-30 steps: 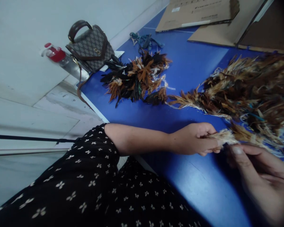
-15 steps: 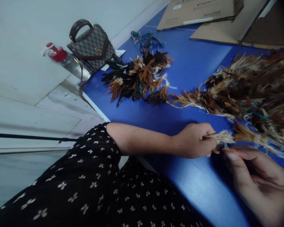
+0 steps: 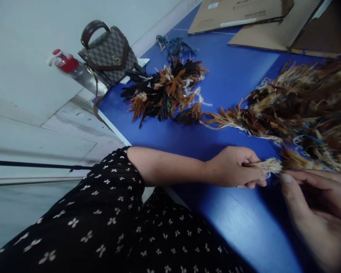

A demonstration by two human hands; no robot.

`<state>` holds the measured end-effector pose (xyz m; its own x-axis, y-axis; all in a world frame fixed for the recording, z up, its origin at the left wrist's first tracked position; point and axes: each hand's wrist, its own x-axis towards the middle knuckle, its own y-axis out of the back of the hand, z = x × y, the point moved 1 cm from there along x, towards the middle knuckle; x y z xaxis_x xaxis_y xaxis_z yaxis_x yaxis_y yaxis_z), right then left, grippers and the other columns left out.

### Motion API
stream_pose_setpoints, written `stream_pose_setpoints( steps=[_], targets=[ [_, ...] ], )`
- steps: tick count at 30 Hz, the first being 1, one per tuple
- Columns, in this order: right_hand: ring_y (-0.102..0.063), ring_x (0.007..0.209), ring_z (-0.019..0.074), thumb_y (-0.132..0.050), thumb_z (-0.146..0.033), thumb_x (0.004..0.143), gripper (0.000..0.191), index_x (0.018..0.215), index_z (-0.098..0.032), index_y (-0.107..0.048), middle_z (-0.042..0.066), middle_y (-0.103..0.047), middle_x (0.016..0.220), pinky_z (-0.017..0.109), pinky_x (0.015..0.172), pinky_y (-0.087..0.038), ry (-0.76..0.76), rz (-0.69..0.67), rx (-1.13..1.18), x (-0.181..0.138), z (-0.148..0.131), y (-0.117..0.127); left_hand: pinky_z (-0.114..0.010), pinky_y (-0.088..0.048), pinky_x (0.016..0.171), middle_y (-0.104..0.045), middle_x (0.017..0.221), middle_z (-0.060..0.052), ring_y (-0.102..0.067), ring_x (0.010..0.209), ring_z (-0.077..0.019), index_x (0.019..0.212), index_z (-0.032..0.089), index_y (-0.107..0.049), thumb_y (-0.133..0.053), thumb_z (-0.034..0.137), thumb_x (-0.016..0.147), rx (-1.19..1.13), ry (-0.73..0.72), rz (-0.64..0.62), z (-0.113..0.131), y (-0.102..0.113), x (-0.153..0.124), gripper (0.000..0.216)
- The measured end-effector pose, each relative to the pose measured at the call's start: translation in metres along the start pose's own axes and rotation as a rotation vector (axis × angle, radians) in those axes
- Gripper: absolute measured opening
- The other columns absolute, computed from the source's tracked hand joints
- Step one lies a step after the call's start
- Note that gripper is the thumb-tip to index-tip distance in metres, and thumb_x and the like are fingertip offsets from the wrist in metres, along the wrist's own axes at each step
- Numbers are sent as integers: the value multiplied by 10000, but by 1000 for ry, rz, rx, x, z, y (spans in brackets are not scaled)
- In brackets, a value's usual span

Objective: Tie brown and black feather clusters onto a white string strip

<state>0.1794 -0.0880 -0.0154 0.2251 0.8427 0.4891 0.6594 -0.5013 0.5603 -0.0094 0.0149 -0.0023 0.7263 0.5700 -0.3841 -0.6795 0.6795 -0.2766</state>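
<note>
My left hand [image 3: 234, 167] is closed around a small bunch of feathers [image 3: 268, 165], its pale, frayed end sticking out to the right past my fingers. A thin clear strand [image 3: 267, 175] loops around the bunch just beside my left fingertips. To the right of it, my right hand [image 3: 315, 204] pinches thumb and forefinger together, apparently on the end of this strand, though that end is too fine to see clearly. Behind my hands lies a large heap of brown feather bunches [image 3: 307, 102] with pale strings among them.
A smaller pile of black and orange-brown feathers [image 3: 165, 91] lies on the blue tabletop [image 3: 227, 68]. Behind it are dark teal strips [image 3: 176, 46]. A patterned handbag [image 3: 110, 57] and a red-capped bottle [image 3: 76, 72] stand at the left. Cardboard [image 3: 238, 15] lies at the back.
My right hand has moved slightly to the right, away from my left hand. The clear strand now loops by the bunch. My left hand still grips the feathers.
</note>
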Motion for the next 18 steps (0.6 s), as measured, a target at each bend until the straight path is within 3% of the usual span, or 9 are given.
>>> stream_pose_setpoints(
  steps=[11, 18],
  targets=[
    [-718, 936, 196, -771, -224, 1007, 140, 1132, -199, -714, 73, -734, 1055, 336, 827, -563, 349, -152, -82, 5, 3, -4, -214, -422, 469, -639, 605, 55, -526, 461, -62, 826, 170, -662, -713, 205, 962, 86, 16, -84, -3, 4, 0, 149],
    [-713, 918, 229, -746, -224, 989, 168, 1130, -184, -665, 83, -709, 1015, 347, 809, -572, 396, -106, -229, 3, 12, -9, -210, -388, 460, -614, 567, 62, -507, 431, -53, 806, 172, -637, -682, 139, 976, -20, 37, -57, -1, 0, -1, 179]
  ],
)
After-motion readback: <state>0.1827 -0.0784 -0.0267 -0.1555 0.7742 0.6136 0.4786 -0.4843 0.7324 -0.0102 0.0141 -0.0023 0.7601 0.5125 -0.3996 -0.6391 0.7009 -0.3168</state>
